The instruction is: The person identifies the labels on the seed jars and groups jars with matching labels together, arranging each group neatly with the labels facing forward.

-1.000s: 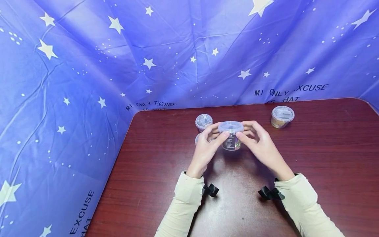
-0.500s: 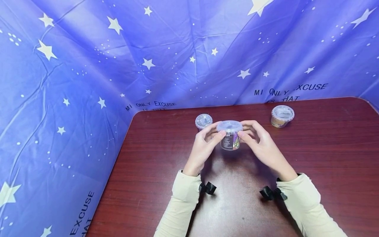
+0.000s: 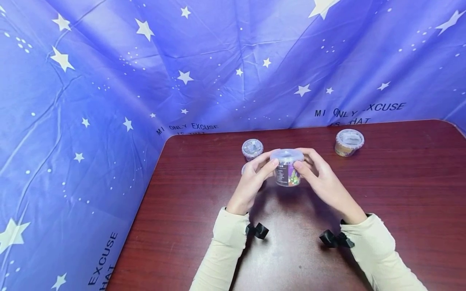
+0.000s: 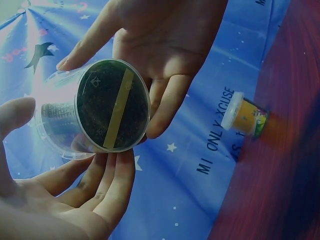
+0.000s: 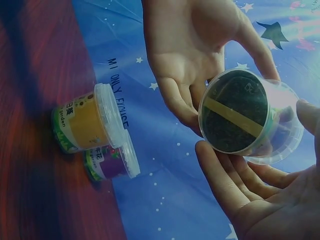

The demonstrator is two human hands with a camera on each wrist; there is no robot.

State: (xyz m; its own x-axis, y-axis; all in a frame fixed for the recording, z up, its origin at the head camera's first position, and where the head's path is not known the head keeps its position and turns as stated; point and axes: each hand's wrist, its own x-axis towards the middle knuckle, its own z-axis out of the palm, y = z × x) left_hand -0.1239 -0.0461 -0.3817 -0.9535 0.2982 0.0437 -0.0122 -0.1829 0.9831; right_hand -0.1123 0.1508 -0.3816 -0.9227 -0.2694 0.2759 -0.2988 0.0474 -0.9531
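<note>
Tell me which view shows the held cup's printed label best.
Head view: the label faces that camera, its dark text panel beside a purple picture panel. The left and right wrist views mainly face the base of the cup, showing the label only steeply slanted and washed by glare.

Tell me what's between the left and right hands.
A labelled clear tub, held by both the left hand and the right hand, as the head view shows.
</note>
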